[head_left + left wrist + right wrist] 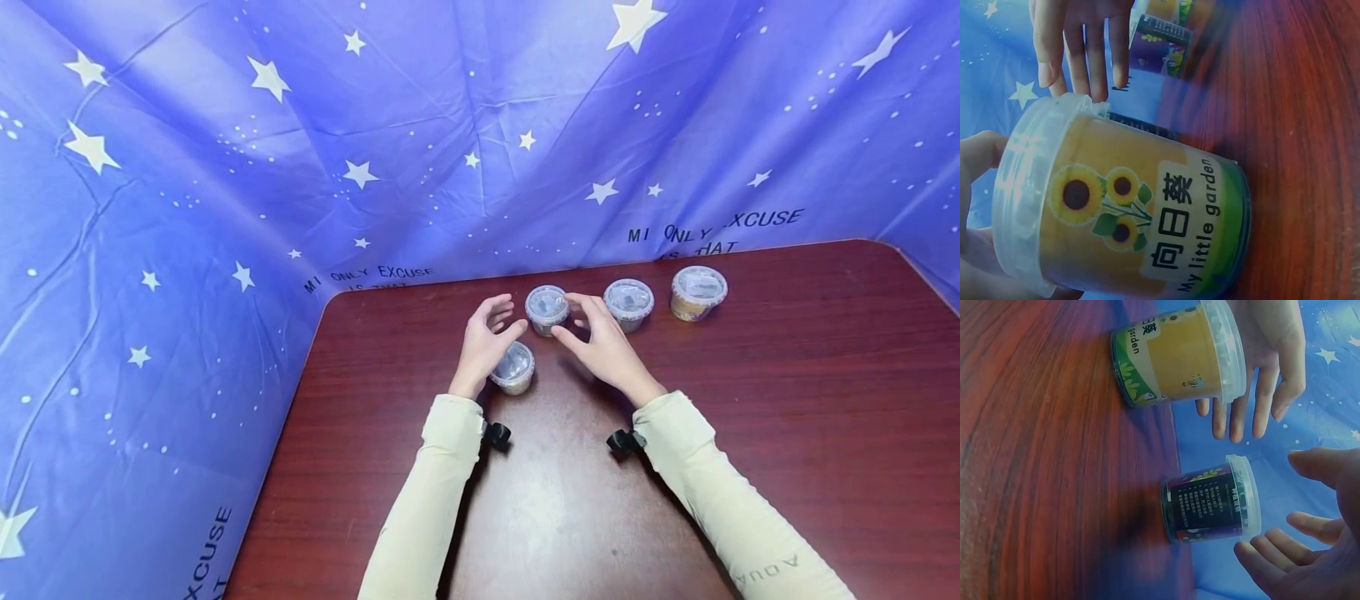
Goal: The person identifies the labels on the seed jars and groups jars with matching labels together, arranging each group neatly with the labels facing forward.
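**Obs. A:** Clear plastic lids on all four tubs. Head view: three in a row near the far edge of the table (787, 400), at centre to upper right of the frame, and one sunflower tub (513, 367) nearer, just beside the left hand (486, 343). Left wrist view shows its yellow label, "My little garden" (1129, 219).

**Obs. B:** Hand states?

**Obs. A:** Left hand: grip wide, fingers relaxed and slightly curved, holding nothing. Its palm faces the dark-labelled tub (547, 309) at the left end of the row. Right hand (603, 346): grip also wide, fingers spread on the other side of that same tub. Neither hand touches it that I can confirm; right wrist view shows a gap between the fingertips (1260, 550) and the lid.

**Obs. B:** Risks from here, as judged?

**Obs. A:** Three.
1. The sunflower tub sits right at the heel of the left hand. A careless wrist movement could knock it over or slide it.
2. The middle tub (628, 303) stands near the right hand's knuckles. Widening or swinging that hand could bump it.
3. The tubs look light, with smooth walls. An uneven squeeze from two open palms could tip the dark-labelled tub rather than lift it. If the lid is only pressed on, it could pop off.

**Obs. B:** Far-right tub?

**Obs. A:** The yellow tub (697, 292) is well apart from both hands. Low concern.
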### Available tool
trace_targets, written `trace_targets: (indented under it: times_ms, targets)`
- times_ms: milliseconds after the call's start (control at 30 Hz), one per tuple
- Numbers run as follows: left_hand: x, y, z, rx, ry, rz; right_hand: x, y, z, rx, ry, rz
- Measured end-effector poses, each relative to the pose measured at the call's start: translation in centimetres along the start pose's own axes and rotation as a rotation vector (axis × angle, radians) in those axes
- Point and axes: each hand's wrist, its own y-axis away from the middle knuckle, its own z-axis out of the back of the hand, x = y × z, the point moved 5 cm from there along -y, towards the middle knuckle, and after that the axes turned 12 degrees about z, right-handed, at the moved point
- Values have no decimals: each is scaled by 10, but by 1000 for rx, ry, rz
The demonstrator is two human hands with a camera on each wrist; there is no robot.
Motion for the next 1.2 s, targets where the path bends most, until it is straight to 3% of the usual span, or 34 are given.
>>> trace_targets:
  times_ms: [367, 567, 967, 1200]
  targets:
    - [-2, -10, -3, -11, -135, 36, -6, -4, -3, 10, 38, -12]
    - [3, -15, -4, 6, -136, 65, -11, -4, -8, 23, 39, -24]
    - [7, -18, -9, 102, -99, 111, -14, -5, -12, 13, 5, -58]
    - [7, -20, -8, 96, -78, 108, -16, -8, -14, 2, -33, -71]
